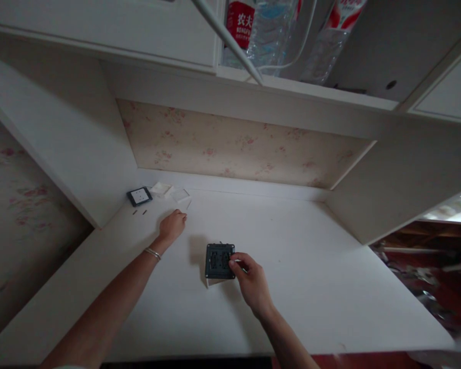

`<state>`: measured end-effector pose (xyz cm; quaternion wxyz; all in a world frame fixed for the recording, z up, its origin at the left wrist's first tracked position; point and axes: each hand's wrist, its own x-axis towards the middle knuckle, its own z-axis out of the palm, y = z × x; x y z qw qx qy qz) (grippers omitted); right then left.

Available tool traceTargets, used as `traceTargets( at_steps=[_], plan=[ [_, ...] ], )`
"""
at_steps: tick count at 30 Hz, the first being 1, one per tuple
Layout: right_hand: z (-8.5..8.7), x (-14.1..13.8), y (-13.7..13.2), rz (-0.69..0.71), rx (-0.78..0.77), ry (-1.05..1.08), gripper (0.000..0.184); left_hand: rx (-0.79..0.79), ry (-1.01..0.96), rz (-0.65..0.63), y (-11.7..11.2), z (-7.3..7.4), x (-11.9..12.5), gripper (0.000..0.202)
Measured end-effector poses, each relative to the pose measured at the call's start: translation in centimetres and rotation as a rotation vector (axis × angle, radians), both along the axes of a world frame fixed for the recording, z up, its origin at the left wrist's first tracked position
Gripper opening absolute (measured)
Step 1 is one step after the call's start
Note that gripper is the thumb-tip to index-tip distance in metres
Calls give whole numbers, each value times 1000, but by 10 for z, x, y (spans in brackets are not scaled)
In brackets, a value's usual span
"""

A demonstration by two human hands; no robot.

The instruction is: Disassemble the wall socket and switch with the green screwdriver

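Observation:
My right hand (249, 279) grips the right edge of a square black wall socket (219, 262) between thumb and fingers. Two recessed mechanisms show on its dark face, and a white part (215, 282) sticks out beneath it. Further back and to the left, my left hand (172, 224) is closed above the desk, fingertips pressed together; what they hold, if anything, is too small to make out. Just beyond those fingertips lies a thin, short strip (188, 204). A bracelet (152, 253) circles my left wrist.
Another socket (140, 196) with a white face and dark frame lies at the desk's back left, beside white square pieces (161, 189) and a clear cover (181, 195). Two small brown strips (140, 212) lie nearby. Overhead, a shelf (311, 92) holds water bottles (272, 31); a white cable (230, 41) hangs before it.

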<state>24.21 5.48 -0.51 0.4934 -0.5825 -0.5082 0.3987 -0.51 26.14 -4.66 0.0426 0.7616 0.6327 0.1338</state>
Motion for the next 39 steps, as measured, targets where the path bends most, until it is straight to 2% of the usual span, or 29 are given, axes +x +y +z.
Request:
traceTargets(
  at_steps=[6,9,12,17,23,27,30,32,34,35,37,39],
  plan=[
    [-1,6,-5,-19,-5,7,23,12,99,-52,11,-1,7,38],
    [0,7,-6,-28,-8,19,24,41,108,-109,10,-3,21,44],
    [1,8,-9,-38,-16,38,25,48,101,-142,14,-8,38,40],
    [1,16,-17,-56,-25,50,28,31,72,-142,34,-11,56,41],
    [-1,27,-21,-87,-31,21,27,-26,-8,-117,66,-3,67,40],
    [2,28,-19,-91,-43,56,29,-10,-129,-126,71,9,76,38],
    [4,29,-13,-92,-39,97,30,24,-261,-172,53,19,83,37],
    [4,29,-6,-96,-24,113,31,24,-355,-193,27,24,85,39],
    [4,28,1,-101,-7,115,30,-10,-441,-194,-9,29,82,46],
    [4,27,5,-102,0,117,30,-53,-506,-193,-30,31,80,52],
    [3,23,12,-90,7,121,30,-291,-873,-183,-71,35,74,55],
    [3,18,17,-60,12,116,29,-480,-1037,-214,-107,38,69,53]
  ],
)
